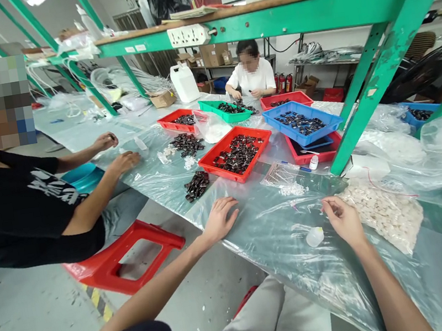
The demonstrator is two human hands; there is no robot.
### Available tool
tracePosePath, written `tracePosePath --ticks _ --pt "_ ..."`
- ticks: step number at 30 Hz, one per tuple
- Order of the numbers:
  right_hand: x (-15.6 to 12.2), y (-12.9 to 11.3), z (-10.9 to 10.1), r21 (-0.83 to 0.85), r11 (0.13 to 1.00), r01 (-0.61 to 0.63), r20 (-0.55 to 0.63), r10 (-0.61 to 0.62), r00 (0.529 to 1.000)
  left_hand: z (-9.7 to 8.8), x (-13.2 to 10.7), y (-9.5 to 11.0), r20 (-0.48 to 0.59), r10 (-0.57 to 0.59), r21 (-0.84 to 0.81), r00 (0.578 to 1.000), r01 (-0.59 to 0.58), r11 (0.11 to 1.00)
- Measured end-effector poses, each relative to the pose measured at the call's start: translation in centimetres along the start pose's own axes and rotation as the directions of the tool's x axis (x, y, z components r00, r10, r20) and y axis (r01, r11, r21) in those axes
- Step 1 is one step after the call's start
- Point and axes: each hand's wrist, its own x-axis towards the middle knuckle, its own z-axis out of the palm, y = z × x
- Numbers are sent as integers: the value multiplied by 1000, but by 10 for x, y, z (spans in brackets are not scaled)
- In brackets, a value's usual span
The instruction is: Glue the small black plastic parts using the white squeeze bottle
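Note:
My left hand (220, 219) lies flat on the plastic-covered table (287, 267), fingers spread, holding nothing. A small pile of dark parts (197, 185) sits just beyond it. My right hand (342, 219) rests on the table with fingers curled in a pinch near its fingertips; what it holds is too small to make out. A small white bottle (315, 236) lies just left of that hand. A clear bag of white pieces (386, 213) sits right of it. A few white bits (292, 189) and a clear packet (280, 174) lie ahead.
Red tray (236, 154), blue tray (302, 122) and green tray (224, 110) hold dark parts. A green shelf post (367, 81) slants down to the table. A person in black sits left by a red stool (126, 256); another in white sits at the far end.

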Motion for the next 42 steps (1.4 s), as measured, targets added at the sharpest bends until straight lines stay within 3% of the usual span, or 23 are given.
tracePosePath --ticks 12,22,36,42 --pt "0 -3 1 17 1000 4 -15 -4 1000 4 -8 9 -6 -17 3 1000 17 1000" --pt "7 17 3 69 997 20 -55 -16 998 9 -2 15 -56 -167 12 984 168 986" --pt "9 10 1 -96 985 141 -73 -148 986 11 -1 19 -110 -195 32 975 200 979" --pt "11 5 0 -135 983 123 -85 -136 987 9 1 18 -121 -194 37 973 200 979"
